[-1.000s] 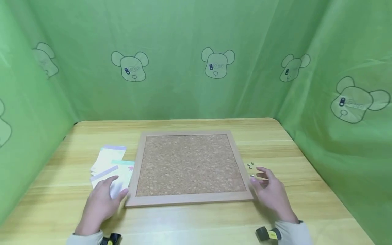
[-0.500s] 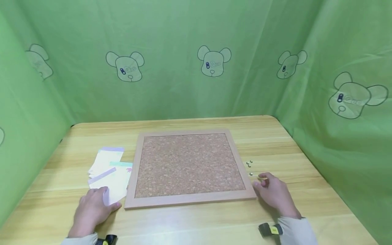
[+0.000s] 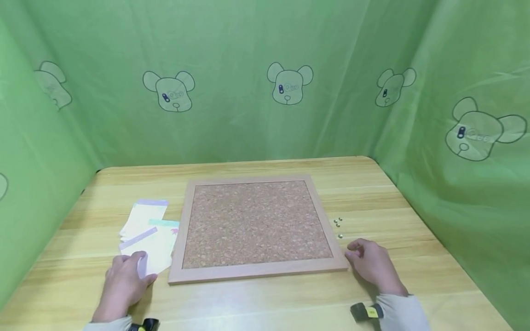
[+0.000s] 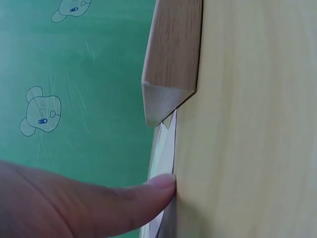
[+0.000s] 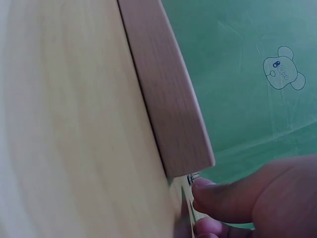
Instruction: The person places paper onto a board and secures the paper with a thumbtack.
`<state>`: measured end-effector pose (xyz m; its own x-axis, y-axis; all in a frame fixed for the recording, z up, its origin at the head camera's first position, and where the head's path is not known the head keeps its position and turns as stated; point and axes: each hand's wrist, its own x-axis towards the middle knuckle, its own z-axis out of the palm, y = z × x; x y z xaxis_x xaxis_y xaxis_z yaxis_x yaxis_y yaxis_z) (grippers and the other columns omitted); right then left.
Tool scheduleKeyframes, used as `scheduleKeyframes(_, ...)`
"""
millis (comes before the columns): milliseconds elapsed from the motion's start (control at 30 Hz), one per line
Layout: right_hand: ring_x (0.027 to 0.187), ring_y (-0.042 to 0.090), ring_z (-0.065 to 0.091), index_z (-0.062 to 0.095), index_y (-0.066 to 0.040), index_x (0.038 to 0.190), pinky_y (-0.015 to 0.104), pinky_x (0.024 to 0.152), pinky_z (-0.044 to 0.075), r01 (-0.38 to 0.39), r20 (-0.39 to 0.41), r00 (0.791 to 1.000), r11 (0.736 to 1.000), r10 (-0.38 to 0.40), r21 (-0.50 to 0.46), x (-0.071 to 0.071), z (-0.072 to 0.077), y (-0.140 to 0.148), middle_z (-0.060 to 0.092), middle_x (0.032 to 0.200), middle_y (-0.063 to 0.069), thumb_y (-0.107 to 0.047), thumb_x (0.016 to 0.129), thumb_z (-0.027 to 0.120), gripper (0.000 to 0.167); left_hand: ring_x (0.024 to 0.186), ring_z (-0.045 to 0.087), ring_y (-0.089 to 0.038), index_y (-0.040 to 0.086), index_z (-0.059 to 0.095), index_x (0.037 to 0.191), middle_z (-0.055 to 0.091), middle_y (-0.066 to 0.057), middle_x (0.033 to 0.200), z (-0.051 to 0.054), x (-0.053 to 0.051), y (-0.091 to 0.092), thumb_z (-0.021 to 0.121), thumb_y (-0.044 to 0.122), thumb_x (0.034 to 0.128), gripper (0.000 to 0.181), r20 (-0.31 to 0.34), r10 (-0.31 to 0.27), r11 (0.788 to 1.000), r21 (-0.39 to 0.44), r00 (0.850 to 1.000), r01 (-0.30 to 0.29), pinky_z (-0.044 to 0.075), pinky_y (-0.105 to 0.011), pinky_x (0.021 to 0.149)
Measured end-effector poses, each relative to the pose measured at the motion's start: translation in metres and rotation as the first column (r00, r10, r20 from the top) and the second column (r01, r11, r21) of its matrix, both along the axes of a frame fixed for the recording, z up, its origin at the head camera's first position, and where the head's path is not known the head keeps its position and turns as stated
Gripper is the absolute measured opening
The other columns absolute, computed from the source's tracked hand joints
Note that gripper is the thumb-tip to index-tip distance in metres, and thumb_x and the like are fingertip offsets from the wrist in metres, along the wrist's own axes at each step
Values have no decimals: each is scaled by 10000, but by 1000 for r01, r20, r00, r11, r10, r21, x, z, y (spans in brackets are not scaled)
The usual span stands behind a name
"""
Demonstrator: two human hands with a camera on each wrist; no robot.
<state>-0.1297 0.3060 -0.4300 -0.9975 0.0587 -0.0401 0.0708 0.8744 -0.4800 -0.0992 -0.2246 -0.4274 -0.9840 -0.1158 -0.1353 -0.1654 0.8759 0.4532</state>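
White rectangular paper cards with purple and teal top bands (image 3: pixel 151 246) lie overlapping on the pale wood-grain desk (image 3: pixel 248 308) in the head view, left of a rectangular brown corkboard with a light wooden frame (image 3: pixel 256 223). The left hand (image 3: pixel 122 282) touches the front card's near-left corner, thumb and fingers about it; whether they pinch it, I cannot tell. Beyond the board's right edge sit four small brass-coloured metal pieces (image 3: pixel 340 236); just nearer, the right hand (image 3: pixel 374 264) has its fingers loosely curled. A green curtain printed with bear heads (image 3: pixel 232 133) surrounds the desk.

The left wrist view shows the straight thumb touching the cards' edge, near the frame's corner.

In the right wrist view, thumb and finger lie close together beside another frame corner.
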Motion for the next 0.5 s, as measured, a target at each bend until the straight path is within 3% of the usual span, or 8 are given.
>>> scheduleKeyframes(133,709,188,565,644,42,1107,431,669,501,-15,-27,1000,1000,15,11,1,-2,0,603,777,14,-150,905,655,279,1068,422,-602,-81,424,1350,323,-443,1254,1,0,0,735,139,835,640,-14,11,1000,25,1000,-11,387,-670,880)
scheduleKeyframes(333,698,198,580,552,76,1230,515,720,507,-9,-34,999,1000,10,8,0,-3,1,616,774,8,-175,894,668,435,1079,415,-620,-82,447,1328,276,-439,1261,3,0,2,702,25,820,579,-58,59,996,73,997,-55,410,-682,876)
scheduleKeyframes(500,768,256,613,506,100,1285,575,796,488,14,-1,1000,1000,-14,6,0,-3,1,634,803,29,-192,909,652,498,1048,446,-512,-86,513,1275,407,-394,1182,4,1,4,644,-32,812,484,-131,101,992,92,986,-90,422,-629,861)
